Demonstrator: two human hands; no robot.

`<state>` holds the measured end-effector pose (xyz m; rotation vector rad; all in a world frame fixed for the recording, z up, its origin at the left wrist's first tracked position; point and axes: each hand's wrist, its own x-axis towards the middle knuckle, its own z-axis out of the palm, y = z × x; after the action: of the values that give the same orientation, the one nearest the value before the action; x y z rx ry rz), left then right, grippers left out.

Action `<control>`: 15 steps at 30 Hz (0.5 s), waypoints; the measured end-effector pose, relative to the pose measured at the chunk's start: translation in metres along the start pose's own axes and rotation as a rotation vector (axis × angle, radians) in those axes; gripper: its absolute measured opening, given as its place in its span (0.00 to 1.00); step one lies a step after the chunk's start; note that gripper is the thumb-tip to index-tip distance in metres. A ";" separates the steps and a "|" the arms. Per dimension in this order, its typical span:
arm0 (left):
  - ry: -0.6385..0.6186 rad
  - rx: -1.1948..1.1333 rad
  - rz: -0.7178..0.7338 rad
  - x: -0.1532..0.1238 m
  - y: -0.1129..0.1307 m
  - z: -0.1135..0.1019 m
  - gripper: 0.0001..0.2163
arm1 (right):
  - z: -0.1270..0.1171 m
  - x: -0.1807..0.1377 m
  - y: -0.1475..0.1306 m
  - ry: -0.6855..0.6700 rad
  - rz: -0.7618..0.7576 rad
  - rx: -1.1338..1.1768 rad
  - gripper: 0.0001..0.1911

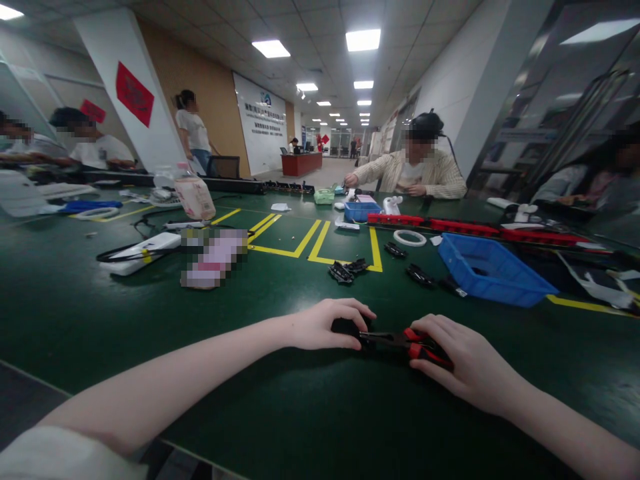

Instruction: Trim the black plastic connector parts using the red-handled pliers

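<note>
Red-handled needle-nose pliers [393, 339] are gripped in my right hand [457, 357], their handles inside my fingers and their jaws pointing left. My left hand [327, 325] is curled round a small black part [346, 326], thumb below and fingers above. The tips of the pliers meet the black part at its right end; whether the jaws clamp it I cannot tell. Much of the part is covered by my fingers. Beyond my hands lie similar-looking black pieces [343, 272], with another black piece [419, 274] farther right.
A blue tray [500, 283] stands to the right, in front of a long red strip [465, 229]. On the left are a pixelated pinkish object [216, 259], a white device [143, 253] and a bottle [194, 193]. A person [415, 163] sits across the table.
</note>
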<state>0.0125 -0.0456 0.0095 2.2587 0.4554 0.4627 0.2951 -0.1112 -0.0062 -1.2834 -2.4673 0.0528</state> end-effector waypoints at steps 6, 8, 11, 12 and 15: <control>0.026 0.046 -0.007 -0.003 0.001 0.002 0.08 | 0.000 -0.001 0.002 0.011 -0.020 -0.031 0.18; 0.033 0.082 0.010 -0.003 0.001 0.004 0.10 | 0.001 -0.001 0.002 0.002 -0.015 -0.035 0.18; 0.012 0.115 0.050 -0.001 0.000 0.006 0.10 | 0.001 0.000 0.000 0.003 -0.018 -0.027 0.17; 0.014 0.132 0.056 -0.001 0.000 0.006 0.10 | 0.002 0.000 0.000 0.010 -0.021 -0.022 0.17; 0.061 0.235 0.022 0.000 -0.002 0.006 0.09 | 0.002 0.000 0.000 0.030 -0.015 -0.018 0.17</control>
<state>0.0153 -0.0481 0.0043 2.4830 0.5403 0.5139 0.2944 -0.1116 -0.0080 -1.2642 -2.4571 0.0085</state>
